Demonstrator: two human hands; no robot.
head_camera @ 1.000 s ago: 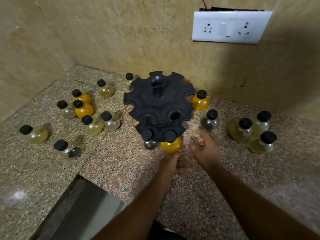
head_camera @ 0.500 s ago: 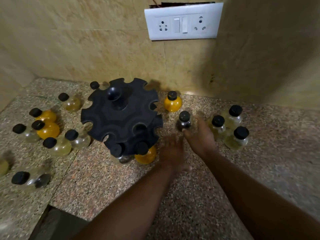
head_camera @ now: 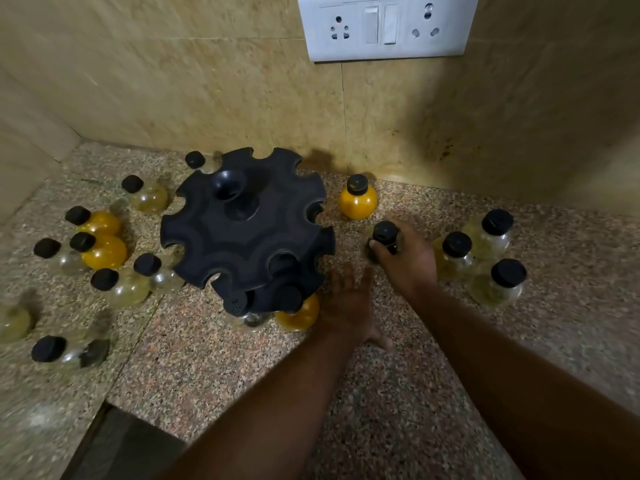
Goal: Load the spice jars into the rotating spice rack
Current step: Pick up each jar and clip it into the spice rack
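A black rotating spice rack stands on the granite counter, with a clear jar and an orange jar hanging in its lower front slots. My right hand wraps around a dark black-capped jar standing to the right of the rack. My left hand rests flat beside the rack's base, fingers spread, holding nothing. An orange jar stands behind my right hand.
Three pale jars cluster at the right. Several orange and clear jars stand to the left of the rack. A tiled wall with a white socket plate rises behind. A dark gap opens at the counter's front edge.
My right hand has reached forward and closed around the dark jar. My left hand has let go of the orange jar and opened flat. The view has shifted right.
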